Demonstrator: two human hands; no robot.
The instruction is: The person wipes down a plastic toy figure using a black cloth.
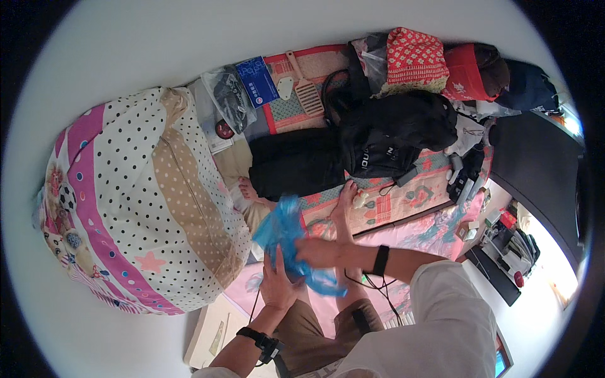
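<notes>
A thin, crumpled blue plastic bag (277, 228) hangs between my two hands, above my lap and the edge of the bed. My left hand (278, 288) grips its lower left side, with the fingers pointing up along the plastic. My right hand (317, 253), a little smeared by motion, is closed on the bag's right side. A loose end of the bag trails below the right hand. Just beyond the bag, folded black trousers (296, 162) lie flat. Next to them is a black garment with pale lettering (378, 154). Whether anything is inside the bag I cannot tell.
A large polka-dot bedding bundle (189, 183) rises at the left. Along the back lie a blue box (257, 82), a slatted pink paddle (307, 93), and a red patterned cloth bundle (416, 57). Thin dark cables (391, 293) hang near my right wrist.
</notes>
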